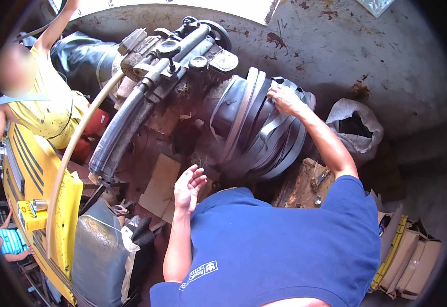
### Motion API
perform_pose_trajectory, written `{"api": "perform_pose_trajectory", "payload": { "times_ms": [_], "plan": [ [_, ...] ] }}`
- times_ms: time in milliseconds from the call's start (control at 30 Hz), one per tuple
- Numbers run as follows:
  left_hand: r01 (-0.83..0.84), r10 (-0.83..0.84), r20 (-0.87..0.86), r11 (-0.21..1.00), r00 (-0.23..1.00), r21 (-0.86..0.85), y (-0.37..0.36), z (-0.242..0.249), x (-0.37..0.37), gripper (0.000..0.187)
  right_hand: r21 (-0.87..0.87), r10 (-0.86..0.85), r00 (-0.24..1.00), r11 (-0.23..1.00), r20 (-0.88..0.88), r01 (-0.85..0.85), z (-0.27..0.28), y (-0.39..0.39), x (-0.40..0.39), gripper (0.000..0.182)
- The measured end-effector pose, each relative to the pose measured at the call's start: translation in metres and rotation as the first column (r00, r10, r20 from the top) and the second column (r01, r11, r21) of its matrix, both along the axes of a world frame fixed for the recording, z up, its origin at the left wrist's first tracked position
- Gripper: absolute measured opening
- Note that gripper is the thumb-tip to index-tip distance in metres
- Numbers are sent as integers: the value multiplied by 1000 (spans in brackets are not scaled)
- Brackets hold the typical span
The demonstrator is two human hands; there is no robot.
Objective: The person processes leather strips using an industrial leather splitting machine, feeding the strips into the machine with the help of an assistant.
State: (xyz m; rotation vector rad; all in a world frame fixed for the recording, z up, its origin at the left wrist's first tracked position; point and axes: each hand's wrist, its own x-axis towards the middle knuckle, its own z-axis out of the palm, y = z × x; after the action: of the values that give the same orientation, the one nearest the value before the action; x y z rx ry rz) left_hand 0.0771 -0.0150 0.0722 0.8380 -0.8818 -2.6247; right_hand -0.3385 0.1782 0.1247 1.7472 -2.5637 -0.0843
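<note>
My right hand (285, 100) reaches to the top of a large bundle of grey flat strips (280, 135), with its fingers closed on one strip at the upper edge. The strips loop in layers around a dark rounded core. My left hand (189, 188) is raised in front of my chest, palm turned inward, fingers apart and holding nothing. Just beyond it lies a flat brown cardboard piece (159, 184). A greasy metal machine (169, 56) with a handwheel stands up and left of the bundle.
At left, a person in yellow (47, 110) stands by a yellow table (31, 169) bearing a yellow box (31, 217). A pale curved tube (75, 138) crosses there. A white sack (354, 128) stands right of the bundle; cardboard boxes (408, 261) lie lower right. Another person's striped sleeve (12, 241) shows lower left.
</note>
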Motion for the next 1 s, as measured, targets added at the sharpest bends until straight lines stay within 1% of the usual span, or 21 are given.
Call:
{"api": "perform_pose_trajectory", "payload": {
  "times_ms": [67, 167, 200, 300, 367, 400, 433, 467, 500, 567, 600, 633, 700, 733, 767, 833, 900, 933, 967, 1000],
  "plan": [
    [39, -39, -8, 999, 999, 4, 3, -2, -6, 36, 39, -34, 999, 999, 32, 33, 19, -1, 6, 34],
    [111, -111, -10, 994, 994, -14, 8, -8, -20, 35, -90, 62, 997, 994, -53, -67, 15, 11, -6, 38],
    [144, -144, 11, 989, 990, -19, 10, -9, -27, 33, -83, 44, 997, 995, -65, -49, 10, 13, -8, 36],
    [266, -254, 88, 948, 963, -172, 20, -11, -51, 36, -24, 90, 996, 996, -27, -91, 2, 19, -6, 37],
    [304, -284, 114, 925, 952, -228, 25, -7, -67, 33, -144, -3, 998, 990, -58, -5, 6, 16, 6, 33],
    [317, -295, 120, 911, 948, -265, 27, -5, -75, 33, -268, -29, 996, 963, -82, 6, 5, 17, 4, 32],
    [331, -307, 126, 894, 943, -303, 30, -3, -83, 32, -389, -59, 993, 921, -105, 13, 4, 19, 1, 31],
    [333, -311, 117, 889, 943, -316, 32, -1, -91, 31, -459, -85, 993, 888, -83, 38, 9, 22, -3, 32],
    [337, -315, 122, 868, 941, -363, 33, 0, -100, 30, -571, -106, 989, 820, -101, 30, 8, 23, -12, 31],
    [344, -321, 131, 820, 938, -456, 36, 6, -121, 29, -703, -211, 974, 680, 81, 206, 24, 21, -7, 29],
    [332, -296, 156, 765, 942, -552, 39, 9, -136, 29, -737, -258, 960, 628, 106, 250, 26, 21, -10, 27],
    [222, -225, 102, 615, 969, -757, 42, -2, -155, 35, -764, -324, 944, 595, 56, 249, 40, 18, -6, 26],
    [206, -224, 108, 480, 969, -853, 48, 31, -191, 46, -782, -301, 952, 577, 63, 234, 62, 9, -10, 31],
    [128, -177, 65, 373, 982, -919, 54, 46, -209, 52, -847, -248, 958, 470, 144, 249, 75, 2, -8, 33],
    [49, -138, 14, 256, 990, -966, 60, 58, -228, 58, -859, -245, 955, 440, 166, 262, 87, -1, -10, 34],
    [-114, -174, -134, 120, 976, -986, 60, 65, -272, 66, -826, -155, 910, 381, 385, 415, 133, -6, 9, 34],
    [-138, -272, -214, 273, 938, -952, 62, 90, -297, 67, -885, -137, 942, 322, 307, 336, 156, -9, 1, 31],
    [25, -429, -110, 296, 897, -955, 54, 97, -309, 55, -910, -129, 955, 293, 268, 295, 165, -10, -6, 30],
    [184, -520, -98, 462, 848, -867, 55, 117, -308, 38, -906, -43, 942, 261, 334, 333, 174, -10, -15, 31],
    [135, -524, -103, 396, 846, -908, 49, 123, -306, 31, -899, 47, 919, 232, 392, 372, 183, -9, -25, 32]
  ]
}}
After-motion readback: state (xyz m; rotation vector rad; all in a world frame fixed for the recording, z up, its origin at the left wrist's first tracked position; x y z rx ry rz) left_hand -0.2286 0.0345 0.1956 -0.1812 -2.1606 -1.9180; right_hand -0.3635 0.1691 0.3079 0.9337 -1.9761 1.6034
